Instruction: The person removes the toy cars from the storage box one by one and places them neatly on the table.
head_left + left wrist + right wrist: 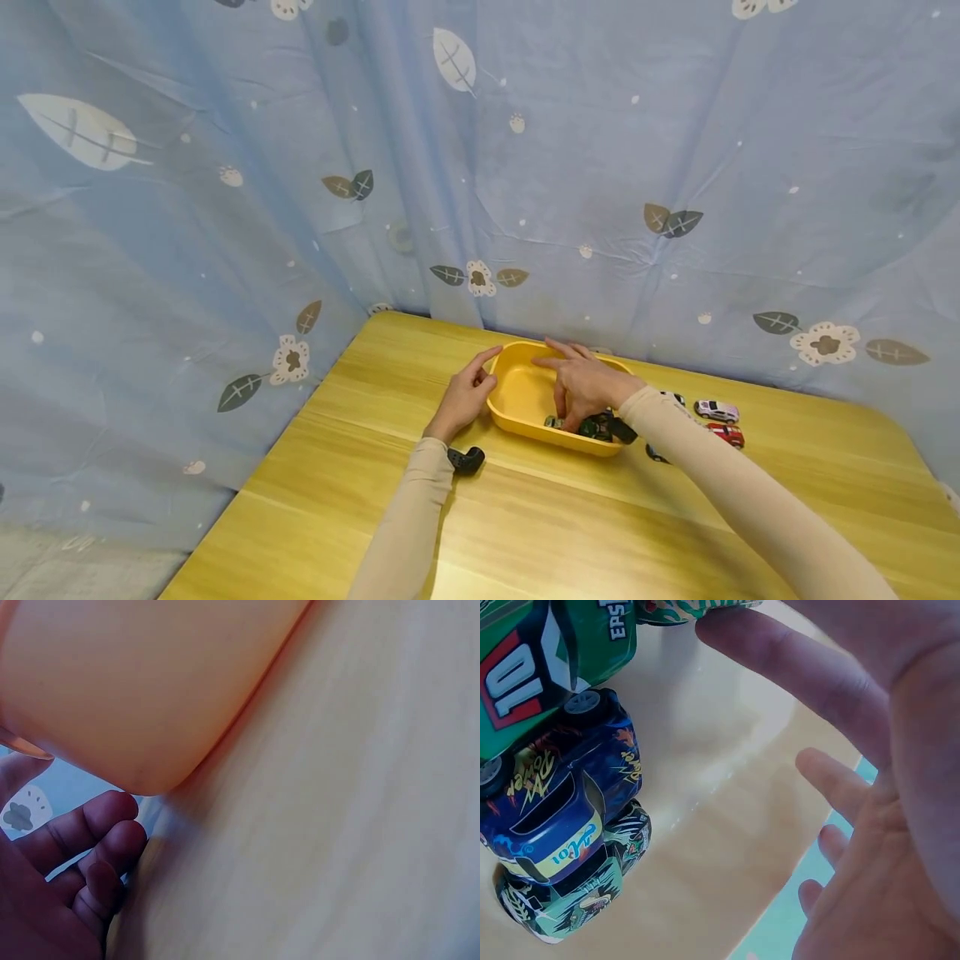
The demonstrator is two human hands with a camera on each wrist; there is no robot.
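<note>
A yellow plastic bin (523,395) stands on the table with several toy cars inside, at its near right end. At its left rim, my left hand (460,402) holds the edge with thumb and index finger; the other fingers (112,832) are loosely curled below the rim. My right hand (588,385) reaches down into the bin and pinches a small green-patterned toy car (697,609), whose far side is hidden. Beside it lie a green toy car (592,637) marked 10, a dark blue toy car (562,802) and a dark green one (570,900).
Right of the bin, a pink-and-white toy car (717,411) and a red toy car (726,434) stand on the yellow wood-grain table (540,517), with others partly behind the right sleeve. A black curved object (467,461) is by the left wrist. A blue patterned curtain (570,167) hangs behind.
</note>
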